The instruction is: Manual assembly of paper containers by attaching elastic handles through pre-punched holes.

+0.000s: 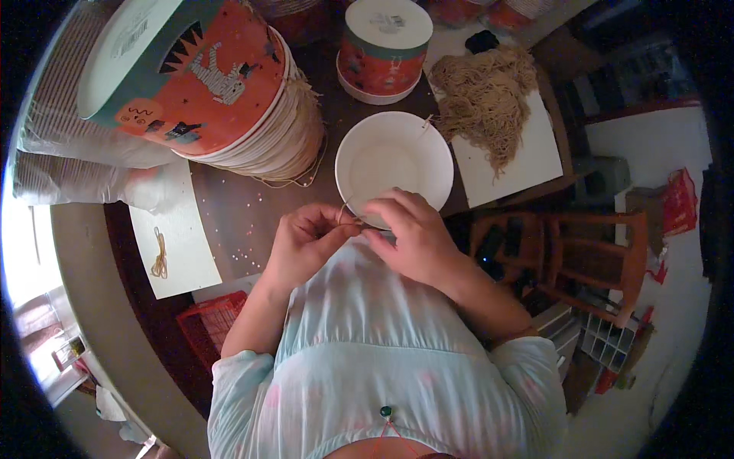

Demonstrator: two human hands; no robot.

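Note:
A white paper bucket stands with its open mouth up, its near rim against my hands. My left hand is closed, thumb and fingertips pinching a thin tan cord at that rim. My right hand bends over the near rim beside it, thumb and fingers drawn together on the cord. The fingertips partly hide the cord and the spot where it meets the bucket. Another bit of tan cord shows at the bucket's far right rim.
A tall stack of orange-and-green printed buckets with cord handles leans at the left. Another upside-down printed bucket stands at the back. Tangled tan cords lie on a white board at right; a small cord bundle lies left. A wooden chair stands right.

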